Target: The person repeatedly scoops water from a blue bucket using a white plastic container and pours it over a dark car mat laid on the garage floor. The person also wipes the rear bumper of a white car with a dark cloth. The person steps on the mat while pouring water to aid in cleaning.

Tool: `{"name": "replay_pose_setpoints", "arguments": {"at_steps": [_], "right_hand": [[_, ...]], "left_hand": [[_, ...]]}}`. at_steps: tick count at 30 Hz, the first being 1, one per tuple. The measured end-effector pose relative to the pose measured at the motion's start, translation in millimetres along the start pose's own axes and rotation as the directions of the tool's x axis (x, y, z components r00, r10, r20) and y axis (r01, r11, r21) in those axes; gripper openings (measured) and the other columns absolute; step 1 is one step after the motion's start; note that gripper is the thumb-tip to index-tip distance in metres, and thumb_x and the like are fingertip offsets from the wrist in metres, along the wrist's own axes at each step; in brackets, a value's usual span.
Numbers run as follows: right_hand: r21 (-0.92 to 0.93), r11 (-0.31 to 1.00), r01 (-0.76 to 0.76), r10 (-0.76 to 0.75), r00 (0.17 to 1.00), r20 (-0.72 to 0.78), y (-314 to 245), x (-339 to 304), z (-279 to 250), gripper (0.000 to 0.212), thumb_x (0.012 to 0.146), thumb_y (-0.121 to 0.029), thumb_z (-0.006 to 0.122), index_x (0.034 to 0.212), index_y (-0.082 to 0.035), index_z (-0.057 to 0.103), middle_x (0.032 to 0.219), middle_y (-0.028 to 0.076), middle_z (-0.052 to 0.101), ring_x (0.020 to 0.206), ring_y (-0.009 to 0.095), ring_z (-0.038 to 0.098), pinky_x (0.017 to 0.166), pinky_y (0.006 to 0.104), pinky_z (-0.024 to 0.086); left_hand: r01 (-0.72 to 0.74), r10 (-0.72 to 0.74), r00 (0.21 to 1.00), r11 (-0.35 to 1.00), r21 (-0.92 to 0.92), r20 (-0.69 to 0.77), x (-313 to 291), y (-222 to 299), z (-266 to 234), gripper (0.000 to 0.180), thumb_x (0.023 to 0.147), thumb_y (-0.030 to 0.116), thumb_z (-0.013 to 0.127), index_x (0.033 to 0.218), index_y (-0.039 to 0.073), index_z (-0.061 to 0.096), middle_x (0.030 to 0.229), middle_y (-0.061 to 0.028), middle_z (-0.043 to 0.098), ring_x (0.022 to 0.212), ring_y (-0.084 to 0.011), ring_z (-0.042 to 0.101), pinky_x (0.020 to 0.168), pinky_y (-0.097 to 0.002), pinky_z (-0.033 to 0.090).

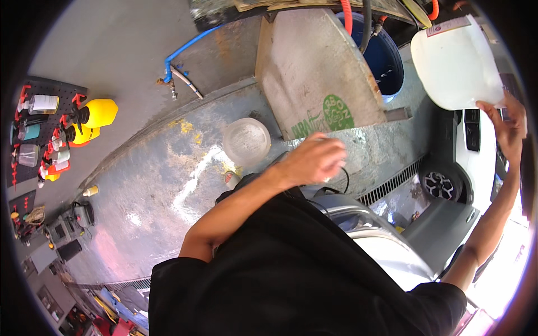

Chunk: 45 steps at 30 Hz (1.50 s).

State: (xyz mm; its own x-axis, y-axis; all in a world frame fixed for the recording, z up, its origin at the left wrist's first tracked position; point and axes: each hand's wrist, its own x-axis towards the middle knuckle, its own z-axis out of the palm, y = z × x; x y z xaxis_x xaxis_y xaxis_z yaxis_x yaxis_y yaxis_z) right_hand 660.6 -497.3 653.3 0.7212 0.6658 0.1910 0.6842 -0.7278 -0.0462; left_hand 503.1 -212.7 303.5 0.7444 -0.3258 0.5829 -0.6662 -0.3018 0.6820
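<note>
At the upper right, my right hand point(507, 120) grips the lower edge of a whitish plastic container point(457, 67) with rounded corners and a label strip along its top. My right arm is stretched far out to hold it up. My left hand point(316, 159) hovers in front of my chest, below a beige board point(319, 73) with green printing. Its fingers look curled but are smeared by motion, and I cannot make out anything in them. Behind the board stands an open blue barrel point(397, 67), with hoses hanging over it.
A round, pale bucket point(246, 141) stands on the worn grey floor. A white car with a black wheel point(440, 185) is on the right, beside a floor drain grate point(392, 182). Yellow spray bottles point(101, 113) hang on a black pegboard at left.
</note>
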Motion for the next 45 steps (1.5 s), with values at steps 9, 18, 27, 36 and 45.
{"name": "replay_pose_setpoints", "arguments": {"at_steps": [9,18,27,36,45], "right_hand": [[-0.037,0.999,-0.001,-0.001,0.999,-0.041,-146,-6,11,0.020,0.083,-0.004,0.080,0.100,0.002,0.074,0.091,0.011,0.074,0.080,0.017,0.069,0.076,0.0293,0.054],[0.144,0.954,0.265,-0.270,0.962,0.023,-233,-30,160,0.012,0.075,-0.005,0.075,0.081,0.000,0.067,0.079,0.013,0.066,0.065,0.033,0.062,0.060,0.0411,0.047],[0.260,0.917,0.301,-0.398,0.715,0.575,-233,-79,428,0.011,0.081,-0.018,0.073,0.086,-0.011,0.066,0.088,0.007,0.070,0.088,0.029,0.069,0.081,0.0413,0.054],[0.436,0.845,0.310,-0.523,0.300,0.798,-245,-76,585,0.032,0.068,-0.022,0.083,0.094,-0.008,0.073,0.094,0.015,0.071,0.098,0.034,0.068,0.087,0.0455,0.053],[0.331,0.938,0.102,-0.344,0.152,0.927,-259,-29,519,0.042,0.065,-0.036,0.080,0.087,-0.001,0.074,0.083,0.017,0.072,0.084,0.032,0.071,0.073,0.0444,0.055]], "left_hand": [[0.757,-0.823,0.527,0.567,0.325,0.211,-379,-107,-150,0.011,0.088,0.015,0.061,0.087,0.004,0.063,0.089,-0.0188,0.064,0.091,-0.0416,0.063,0.078,-0.0477,0.050],[0.832,-0.873,-0.487,-0.476,-0.284,0.034,-661,-35,-188,0.022,0.099,0.023,0.057,0.116,0.010,0.065,0.101,-0.0062,0.073,0.078,-0.0192,0.072,0.063,-0.0355,0.053],[0.797,-0.889,-0.457,-0.397,-0.456,-0.026,-651,37,-164,0.025,0.100,0.024,0.060,0.118,0.006,0.063,0.102,-0.0083,0.073,0.080,-0.0199,0.072,0.061,-0.0339,0.053],[0.840,-0.932,-0.336,-0.231,-0.491,-0.137,-643,59,-168,0.029,0.101,0.027,0.060,0.119,0.004,0.062,0.105,-0.0112,0.072,0.083,-0.0205,0.073,0.063,-0.0328,0.055],[0.756,-0.908,-0.419,-0.363,-0.544,0.023,-682,68,-125,0.024,0.101,0.025,0.060,0.118,0.008,0.063,0.104,-0.0088,0.072,0.082,-0.0198,0.073,0.062,-0.0350,0.054]]}}
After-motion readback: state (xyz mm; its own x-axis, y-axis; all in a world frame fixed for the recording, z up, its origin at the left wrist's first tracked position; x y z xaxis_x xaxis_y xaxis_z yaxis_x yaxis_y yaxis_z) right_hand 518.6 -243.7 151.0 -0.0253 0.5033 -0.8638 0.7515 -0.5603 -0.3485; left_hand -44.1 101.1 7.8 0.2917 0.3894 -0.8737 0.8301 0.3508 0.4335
